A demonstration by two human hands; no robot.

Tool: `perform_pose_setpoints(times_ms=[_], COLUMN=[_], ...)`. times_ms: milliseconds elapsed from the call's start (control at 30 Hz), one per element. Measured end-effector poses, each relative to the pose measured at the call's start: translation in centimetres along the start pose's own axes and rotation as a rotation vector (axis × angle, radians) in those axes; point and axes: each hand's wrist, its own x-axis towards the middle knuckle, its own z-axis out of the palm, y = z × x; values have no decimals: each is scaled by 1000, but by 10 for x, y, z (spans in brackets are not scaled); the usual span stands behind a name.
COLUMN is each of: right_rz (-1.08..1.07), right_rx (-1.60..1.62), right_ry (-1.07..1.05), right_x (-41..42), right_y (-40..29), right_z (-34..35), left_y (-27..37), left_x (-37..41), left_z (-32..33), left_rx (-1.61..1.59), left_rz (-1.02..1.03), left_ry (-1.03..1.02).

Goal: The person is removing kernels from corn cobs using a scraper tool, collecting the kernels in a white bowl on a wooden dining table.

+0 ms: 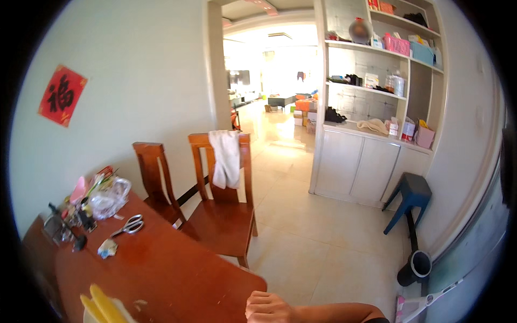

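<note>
My right hand [268,307] reaches in from the bottom edge, its fingers curled in, beside the near right corner of a reddish wooden table [181,278]. Whether it holds anything is hidden. My left hand is out of view. At the table's lower left, long yellow pieces of food [106,305] lie in a pale bowl, cut off by the picture's rim. Farther back lie scissors [131,227] and a crumpled scrap of wrapper or tissue [108,248]. Small pale crumbs or peelings [140,303] lie near the bowl.
A clear plastic bag [110,198] and small bottles crowd the table's far left. Two wooden chairs stand along its far side, the nearer [222,218] with a white towel [225,159]. At right are a blue stool [412,194], a black bin [416,268] and a shelf cabinet [343,161].
</note>
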Motion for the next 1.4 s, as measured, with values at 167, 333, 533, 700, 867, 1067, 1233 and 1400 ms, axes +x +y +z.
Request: perform_pose_setpoints(times_ms=[167,333,533,700,867,1067,1233,1400], right_rz=[358,776,798,552,545,1104,1269,830], right_rx=[-34,-246,-405,-620,-648,-1098,806,892], right_ry=[69,106,68,-113,-162,-375,380,427], right_x=[-3,-37,-9,-7,-4,-60,-15,29], right_y=[45,24,2,38,113,315,431,524], right_z=[-79,-140,-192,-231,-273,-335,-348,-382], left_y=[47,61,26,65,111,165,204,185], left_x=[86,146,204,238,286,376,499,632], left_z=[67,140,187,253,270,260,295,339], left_rx=[-38,-233,686,519,-8,-602,497,1356], left_rz=[-195,-345,587,126,-163,-153,511,1017], left_ry=[56,153,-846,-750,-584,-587,-335,-511])
